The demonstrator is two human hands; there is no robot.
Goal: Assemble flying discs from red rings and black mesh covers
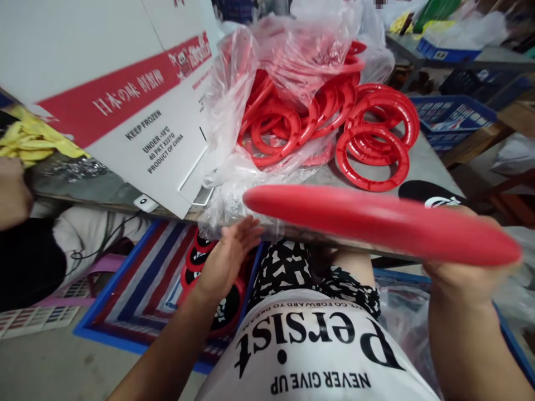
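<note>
My right hand (463, 273) grips one end of a red ring (376, 223), raised over the table's front edge. The ring shows almost edge-on and blurred, so I cannot tell whether its middle is filled. My left hand (232, 250) holds nothing, its fingers stretched out beside the ring's left end, near crumpled clear plastic. On the table, several red plastic rings (371, 159) lie in a loose stack, and more rings (276, 131) spill from a clear plastic bag (234, 106). A black round piece with white print (430, 192) lies partly hidden behind the held ring.
A white carton (137, 133) stands at the left of the table. Below my left arm, a blue-edged crate (112, 301) with a striped lining holds several red-rimmed black discs (223, 312). Another person's arm (12, 192) is at far left. Blue baskets (453, 120) stand at right.
</note>
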